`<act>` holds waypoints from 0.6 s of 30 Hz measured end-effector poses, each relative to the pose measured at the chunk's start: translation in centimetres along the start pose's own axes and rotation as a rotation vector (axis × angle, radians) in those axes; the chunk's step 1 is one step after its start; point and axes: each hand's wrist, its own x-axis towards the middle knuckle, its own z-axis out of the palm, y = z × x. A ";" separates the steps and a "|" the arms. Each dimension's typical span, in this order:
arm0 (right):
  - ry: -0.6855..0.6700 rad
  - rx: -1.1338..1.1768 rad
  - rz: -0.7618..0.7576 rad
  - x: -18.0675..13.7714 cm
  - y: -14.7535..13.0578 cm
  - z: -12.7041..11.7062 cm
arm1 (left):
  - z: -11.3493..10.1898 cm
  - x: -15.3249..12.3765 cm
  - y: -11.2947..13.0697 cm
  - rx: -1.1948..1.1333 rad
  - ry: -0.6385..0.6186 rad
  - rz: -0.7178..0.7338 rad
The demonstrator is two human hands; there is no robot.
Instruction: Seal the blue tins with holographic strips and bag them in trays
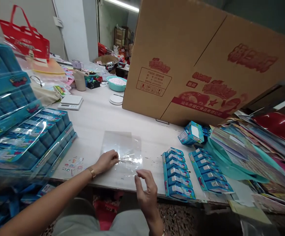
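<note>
A clear plastic bag (pixel 123 146) lies flat on the white table in front of me, its shiny surface catching light. My left hand (pixel 108 160), with a gold band at the wrist, is closed with its fingertips pinching the bag's film near the middle. Close to the bag's lower right corner, my right hand (pixel 146 190) is raised with thumb and forefinger apart, and nothing shows between them. To its right stand two blue display trays of small boxes, the nearer tray (pixel 178 173) and the farther tray (pixel 210 170).
Stacked, film-wrapped blue cartons (pixel 34 137) fill the left side. A large cardboard box (pixel 194 65) stands at the back right. Papers and bags (pixel 240 150) pile up at the right. Farther back are a small scale (pixel 70 101) and a turquoise basin (pixel 116 84).
</note>
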 end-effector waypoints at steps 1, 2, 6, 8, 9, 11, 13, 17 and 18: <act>-0.041 0.047 0.067 0.5 0.2 0.9 | -0.2 0.2 -0.1 -0.019 -0.004 -0.009; -0.067 0.086 0.149 1.1 0.5 1.7 | -0.5 0.4 -0.2 -0.039 -0.011 -0.020; 0.014 0.218 0.507 3.1 2.7 4.9 | -1.1 0.7 -0.4 -0.091 -0.028 -0.053; 0.069 0.282 0.579 4.1 3.6 6.6 | -0.8 0.4 0.0 -0.093 0.009 -0.051; 0.081 0.310 0.585 4.6 3.9 7.4 | -0.5 0.0 0.4 -0.085 0.045 -0.045; 0.092 0.360 0.566 5.6 3.9 8.7 | 0.1 -1.0 1.5 -0.059 0.128 -0.017; 0.102 0.422 0.533 6.4 3.3 9.2 | 0.4 -1.8 2.8 -0.057 0.176 0.066; 0.079 0.520 0.456 6.3 0.6 6.4 | -2.2 -1.0 4.4 -0.181 0.338 0.209; 0.052 0.544 0.439 6.0 -0.1 5.0 | -3.3 -0.2 4.5 -0.214 0.412 0.163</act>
